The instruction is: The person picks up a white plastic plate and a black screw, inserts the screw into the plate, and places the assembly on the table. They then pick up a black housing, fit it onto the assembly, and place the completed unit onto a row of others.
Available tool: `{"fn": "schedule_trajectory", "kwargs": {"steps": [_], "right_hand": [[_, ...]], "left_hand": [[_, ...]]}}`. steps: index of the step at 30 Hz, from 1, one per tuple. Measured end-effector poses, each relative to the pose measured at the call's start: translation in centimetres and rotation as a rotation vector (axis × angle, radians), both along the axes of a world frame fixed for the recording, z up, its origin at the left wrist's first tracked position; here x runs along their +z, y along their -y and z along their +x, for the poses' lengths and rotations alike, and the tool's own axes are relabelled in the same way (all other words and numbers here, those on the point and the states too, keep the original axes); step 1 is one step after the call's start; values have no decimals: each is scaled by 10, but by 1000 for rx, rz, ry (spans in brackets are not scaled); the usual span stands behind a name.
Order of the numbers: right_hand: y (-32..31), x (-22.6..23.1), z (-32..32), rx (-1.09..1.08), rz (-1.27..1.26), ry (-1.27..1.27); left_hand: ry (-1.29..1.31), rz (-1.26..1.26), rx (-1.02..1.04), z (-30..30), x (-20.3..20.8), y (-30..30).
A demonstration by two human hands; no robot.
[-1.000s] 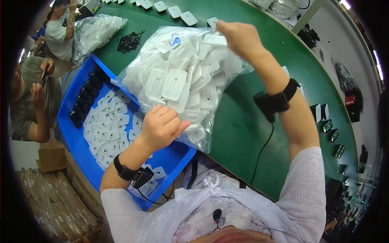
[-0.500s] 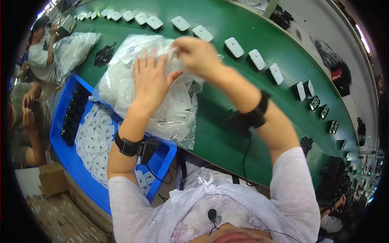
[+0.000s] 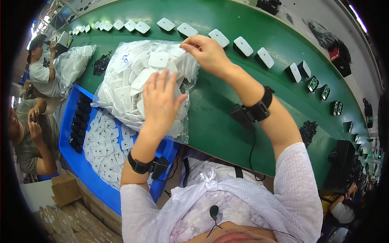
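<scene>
A large clear plastic bag (image 3: 115, 67) full of white plastic plates lies on the green worktable (image 3: 227, 133). Its mouth is spread, so loose white plates (image 3: 159, 59) show uncovered on top. My right hand (image 3: 210, 54) is at the bag's far right edge, thumb and forefinger closed on the film. With fingers spread, my left hand (image 3: 162, 103) rests over the plates in the middle of the bag; nothing shows in its grip. Both forearms wear a black strap with a small black box.
At the left, a blue tray (image 3: 101, 197) holds white plates (image 3: 103, 148) and black parts (image 3: 79, 125). White-topped devices (image 3: 219, 38) line the table's far side. Small black pieces (image 3: 308, 133) lie in a pile at right. Two people sit at the left.
The bag's film has been drawn aside, uncovering white plates. My left hand has come nearer to me and right. The whole view has shifted slightly.
</scene>
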State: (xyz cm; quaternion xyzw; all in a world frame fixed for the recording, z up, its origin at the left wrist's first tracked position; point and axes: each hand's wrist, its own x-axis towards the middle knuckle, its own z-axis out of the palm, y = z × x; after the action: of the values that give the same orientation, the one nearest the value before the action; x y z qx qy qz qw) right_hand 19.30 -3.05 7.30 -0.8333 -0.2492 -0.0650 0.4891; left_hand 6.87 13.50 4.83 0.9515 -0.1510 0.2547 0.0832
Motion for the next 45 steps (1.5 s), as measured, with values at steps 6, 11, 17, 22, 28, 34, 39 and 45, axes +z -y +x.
{"fn": "schedule_trajectory", "kwargs": {"steps": [6,11,17,22,28,34,39,45], "right_hand": [[44,2,-25,-46,20,-58],[97,11,-54,-119,-18,-75],[138,15,-91,-145,5,-78],[148,-2,-114,-249,-27,43],[47,-40,-190,259,-270,405],[41,-72,-197,332,-406,441],[85,-70,-192,196,-458,402],[115,-60,-195,53,-612,511]], "left_hand": [[-129,36,-173,-23,-18,45],[-121,-250,-255,-8,7,34],[75,203,219,54,-25,-30],[118,183,190,45,-36,21],[162,231,236,51,-39,25],[159,153,143,35,-35,27],[45,165,-34,6,-32,51],[-83,105,-199,-10,-38,64]]}}
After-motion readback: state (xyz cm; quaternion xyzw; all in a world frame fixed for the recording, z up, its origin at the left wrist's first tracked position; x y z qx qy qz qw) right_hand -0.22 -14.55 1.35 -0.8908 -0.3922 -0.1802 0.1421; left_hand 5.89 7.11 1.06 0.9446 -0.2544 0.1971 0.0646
